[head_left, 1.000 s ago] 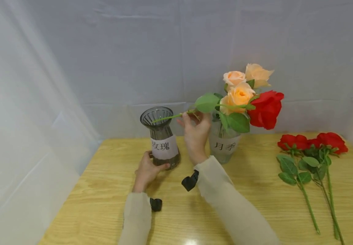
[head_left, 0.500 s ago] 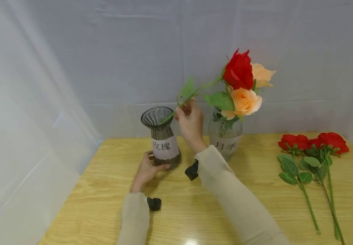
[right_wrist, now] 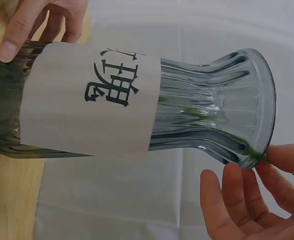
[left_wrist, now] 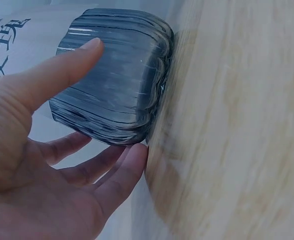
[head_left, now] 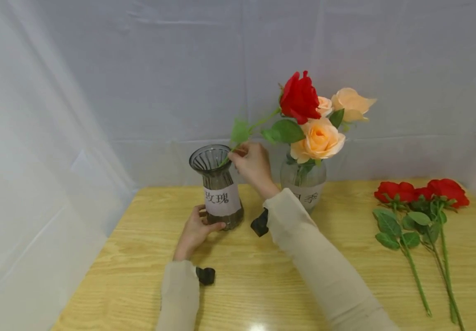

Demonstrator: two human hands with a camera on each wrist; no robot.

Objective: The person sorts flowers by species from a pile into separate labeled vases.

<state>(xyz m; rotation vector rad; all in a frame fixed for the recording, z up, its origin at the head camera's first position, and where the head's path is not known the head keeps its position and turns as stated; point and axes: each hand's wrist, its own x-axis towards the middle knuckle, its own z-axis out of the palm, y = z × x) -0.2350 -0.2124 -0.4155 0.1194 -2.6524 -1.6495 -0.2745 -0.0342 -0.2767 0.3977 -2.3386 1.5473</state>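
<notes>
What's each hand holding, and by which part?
Right hand: long-stemmed red rose, by its lower green stem. Left hand: ribbed grey glass vase, near its base.

Grey vase [head_left: 218, 180] reads 玫瑰, clear vase [head_left: 311, 176] 季

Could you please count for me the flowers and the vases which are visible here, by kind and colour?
Held red flower, pinched in the right hand: 1
Red flowers lying on the table: 3
Peach flowers in the clear vase: 3 visible
Grey vase: 1
Clear vase: 1
Total: 9
</notes>
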